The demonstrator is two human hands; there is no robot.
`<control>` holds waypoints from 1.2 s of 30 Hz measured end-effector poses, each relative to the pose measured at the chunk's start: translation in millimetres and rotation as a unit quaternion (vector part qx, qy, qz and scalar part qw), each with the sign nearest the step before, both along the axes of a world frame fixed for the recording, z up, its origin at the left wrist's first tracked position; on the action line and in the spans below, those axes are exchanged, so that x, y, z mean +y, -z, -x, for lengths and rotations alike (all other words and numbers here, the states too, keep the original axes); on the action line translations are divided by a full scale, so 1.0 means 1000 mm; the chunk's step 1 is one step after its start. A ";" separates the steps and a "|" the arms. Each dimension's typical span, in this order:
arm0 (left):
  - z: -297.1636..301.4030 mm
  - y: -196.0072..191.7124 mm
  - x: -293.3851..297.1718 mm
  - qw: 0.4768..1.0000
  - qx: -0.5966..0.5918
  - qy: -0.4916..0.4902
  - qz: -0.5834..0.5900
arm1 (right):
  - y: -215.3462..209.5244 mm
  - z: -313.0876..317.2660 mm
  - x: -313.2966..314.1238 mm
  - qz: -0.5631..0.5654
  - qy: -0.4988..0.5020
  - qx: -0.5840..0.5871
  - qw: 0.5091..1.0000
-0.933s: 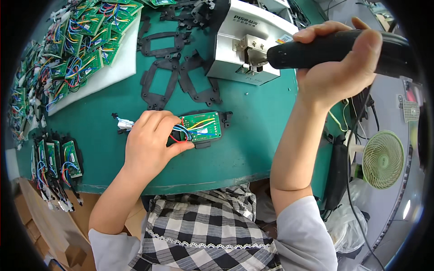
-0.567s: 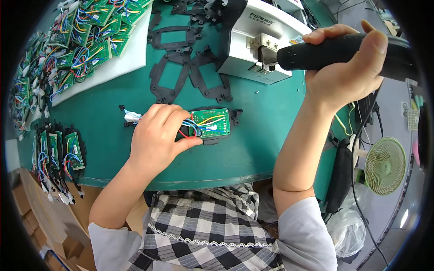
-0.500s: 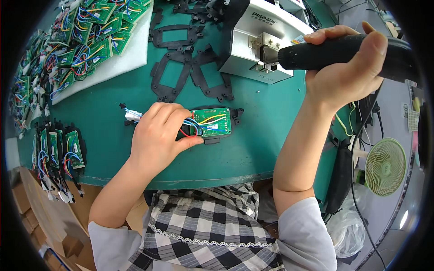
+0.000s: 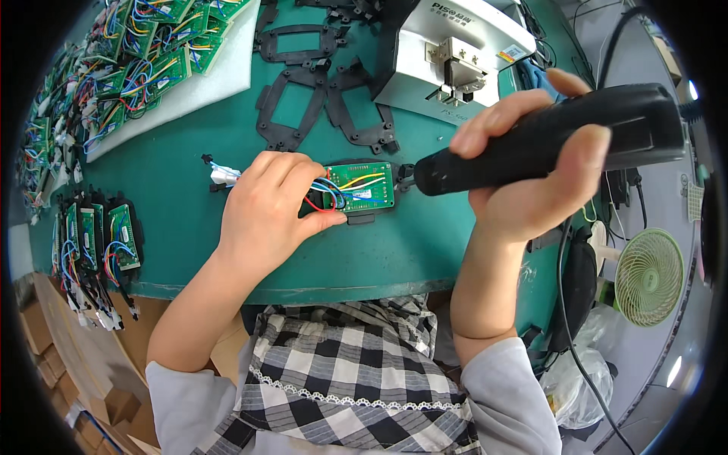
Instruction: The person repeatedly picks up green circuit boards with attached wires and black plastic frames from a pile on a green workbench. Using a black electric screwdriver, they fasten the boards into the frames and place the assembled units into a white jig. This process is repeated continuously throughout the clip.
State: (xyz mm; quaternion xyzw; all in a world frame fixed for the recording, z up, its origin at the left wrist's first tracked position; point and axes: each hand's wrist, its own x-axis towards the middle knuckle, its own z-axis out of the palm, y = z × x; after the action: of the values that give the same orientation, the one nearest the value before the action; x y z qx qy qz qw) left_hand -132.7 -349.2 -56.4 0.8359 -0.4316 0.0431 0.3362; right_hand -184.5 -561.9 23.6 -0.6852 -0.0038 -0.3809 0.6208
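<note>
A green circuit board (image 4: 375,199) lies in a black plastic frame (image 4: 362,219) on the table before me. My left hand (image 4: 265,212) is closed on the board's left end, thumb at the near edge and fingers at the far edge. Coloured wires (image 4: 327,186) loop beside the fingertips, and white connectors (image 4: 224,175) stick out on the hand's other side. In my right hand (image 4: 531,189) is a black electric screwdriver (image 4: 531,148), its nose pointing left near the frame's right end. I cannot make out the bit's tip.
A white metal box (image 4: 485,30) with a screw-feeding block (image 4: 461,68) stands at the back. Bare black frames (image 4: 292,106) lie left of it. Wired boards pile up on white foam (image 4: 189,102) at far left; several framed boards (image 4: 121,235) stand nearer. A green fan (image 4: 648,277) is at right.
My right hand has brought the screwdriver from the feeding block nearer to me and left, toward the frame's right end. My left hand keeps its hold on the board.
</note>
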 end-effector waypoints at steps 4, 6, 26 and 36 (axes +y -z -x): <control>0.001 0.000 0.001 1.000 -0.001 -0.001 -0.002 | 0.012 0.011 0.007 0.022 -0.002 0.025 0.999; 0.001 0.000 0.001 1.000 0.001 -0.001 -0.003 | 0.009 0.014 0.007 0.028 0.002 0.028 0.999; 0.001 -0.003 0.003 1.000 0.009 0.022 0.006 | 0.015 0.015 0.003 0.028 -0.027 0.021 0.999; 0.003 0.000 -0.003 0.999 0.007 0.049 0.018 | -0.047 -0.044 -0.052 0.101 0.117 -0.145 0.977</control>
State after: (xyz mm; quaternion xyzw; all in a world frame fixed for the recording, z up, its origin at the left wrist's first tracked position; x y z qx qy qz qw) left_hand -136.0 -352.3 -56.3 0.8081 -0.4689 0.0284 0.3555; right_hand -140.5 -613.9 70.2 -0.6772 -0.0519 -0.5440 0.4926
